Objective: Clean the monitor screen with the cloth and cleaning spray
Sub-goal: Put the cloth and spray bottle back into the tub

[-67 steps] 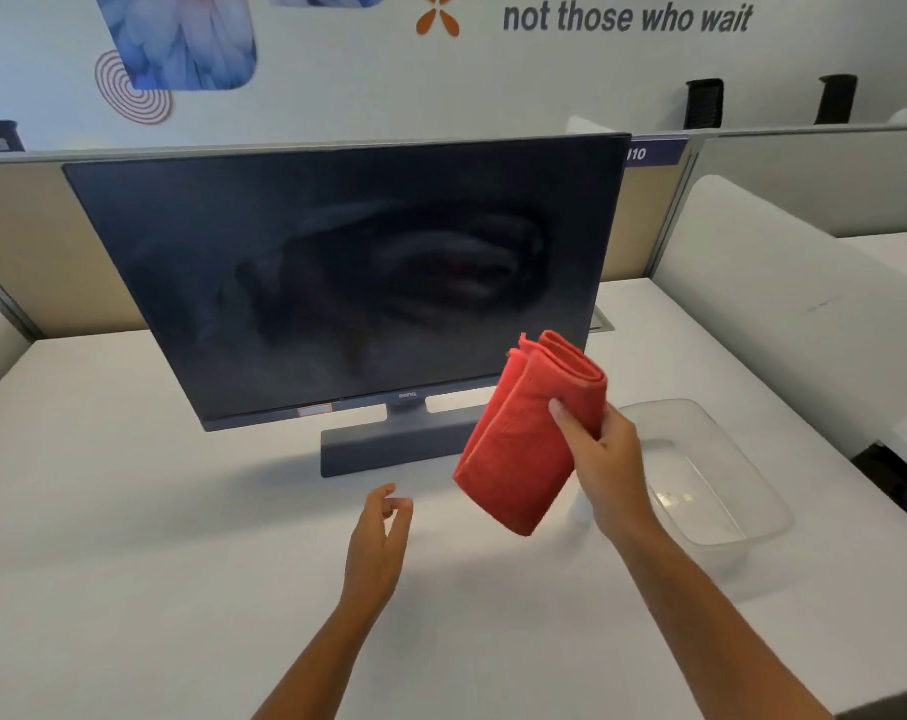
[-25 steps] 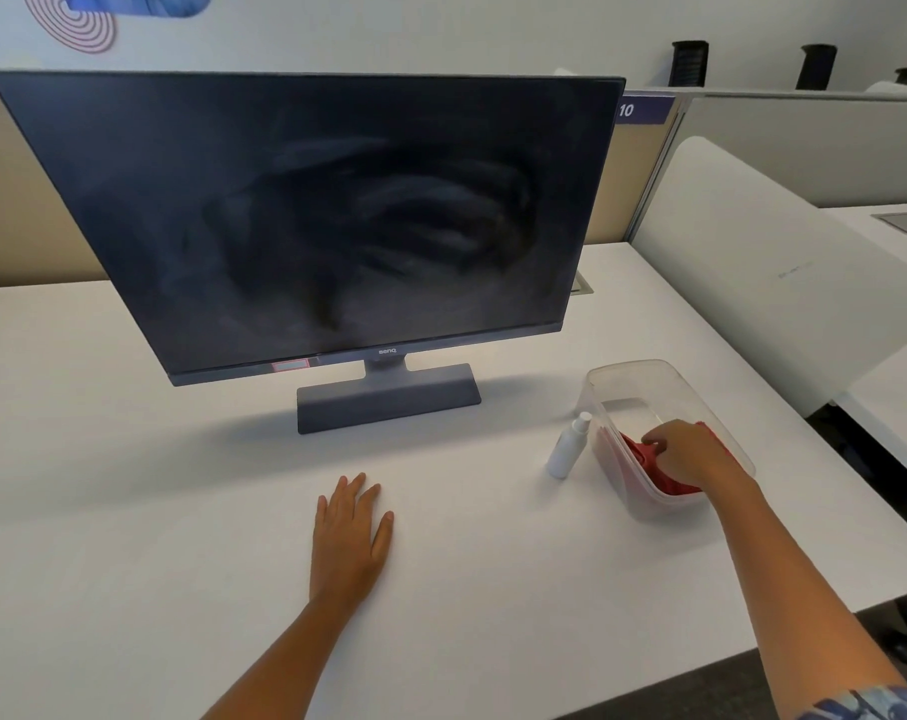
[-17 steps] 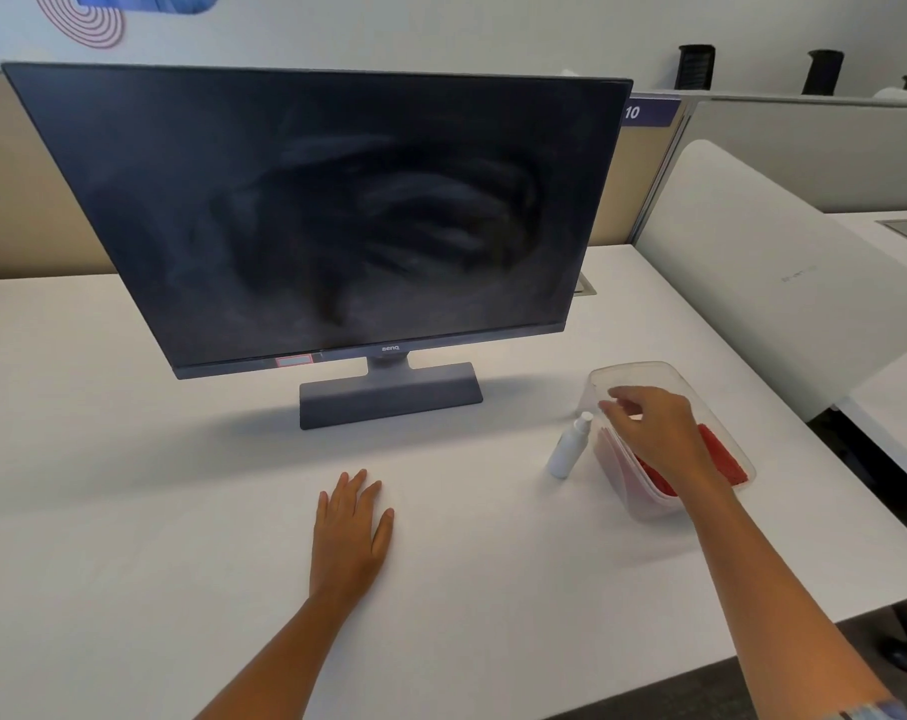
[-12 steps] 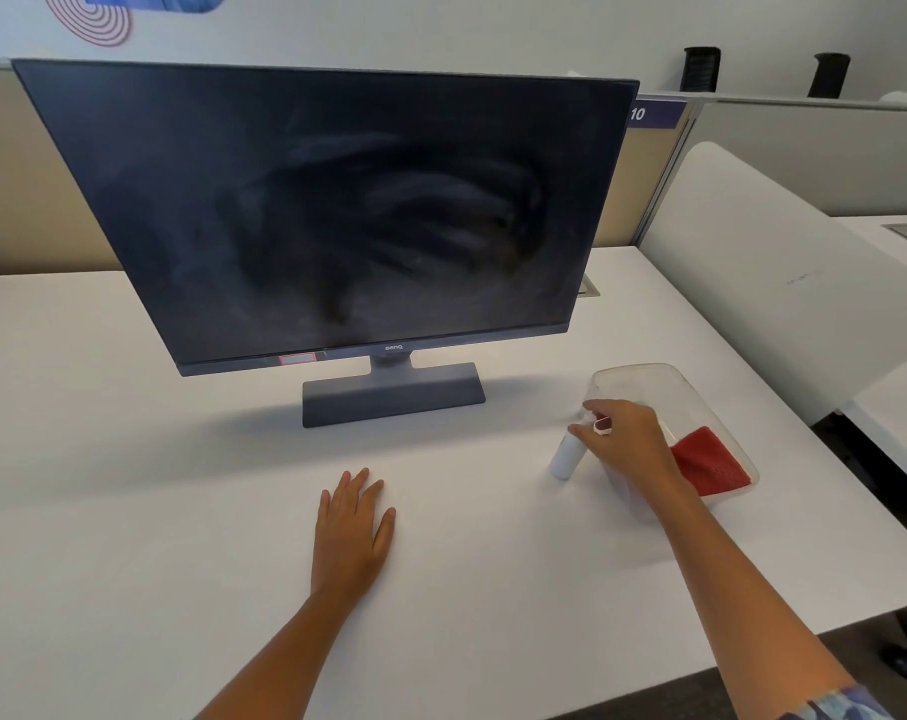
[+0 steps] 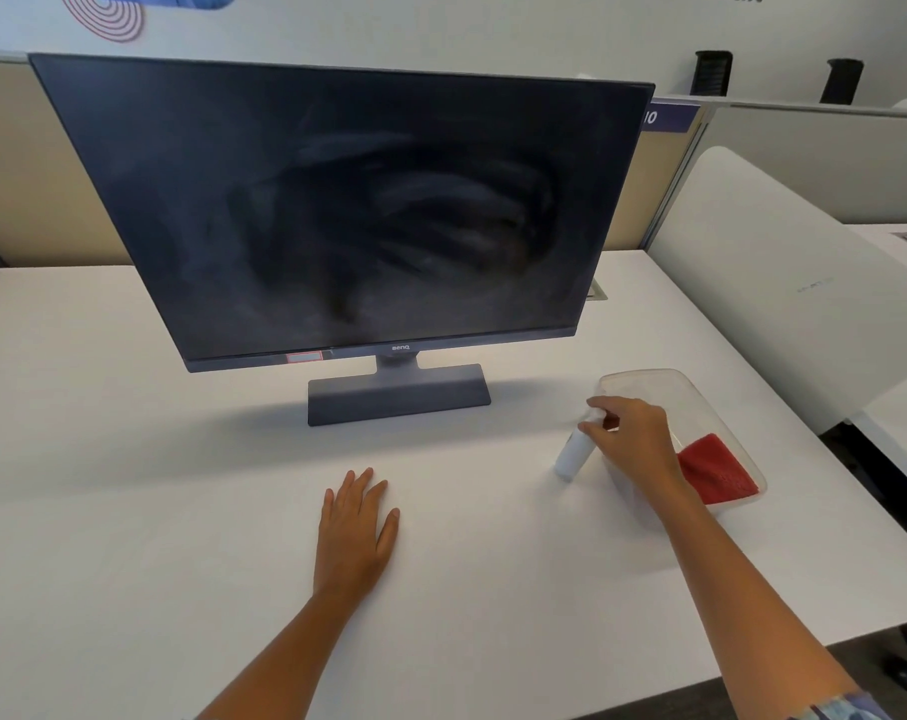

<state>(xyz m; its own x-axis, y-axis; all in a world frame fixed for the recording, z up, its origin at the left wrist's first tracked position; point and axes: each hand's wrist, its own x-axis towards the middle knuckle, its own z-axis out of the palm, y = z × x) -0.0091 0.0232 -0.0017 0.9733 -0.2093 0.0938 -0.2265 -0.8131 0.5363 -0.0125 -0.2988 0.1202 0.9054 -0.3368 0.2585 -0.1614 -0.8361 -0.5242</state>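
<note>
Desk (image 5: 129, 537): white and bare in the foreground, it carries every item listed here.

Monitor (image 5: 347, 210): stands centre-left on its flat base, screen dark and tilted slightly back. Smeared streaks show across the middle of the panel, so the cleaning judges as unfinished or freshly wiped.

Left hand (image 5: 357, 530): open, palm down, fingers spread flat on the desk in front of the monitor base. It holds nothing and probably serves as a brace while the other arm reaches.

Spray bottle (image 5: 573, 453): small and white, leaning just beside the tub's near wall. Whether its foot touches the desk cannot be told.

Right hand (image 5: 630, 443): fingertips pinched on the bottle's top, apparently to lift it or set it down.

Clear tub (image 5: 649, 379): a transparent plastic container right of the monitor base, evidently the store for the supplies.

Cloth (image 5: 716, 475): red, folded, lying inside the tub at its near end, and not in either hand.
</note>
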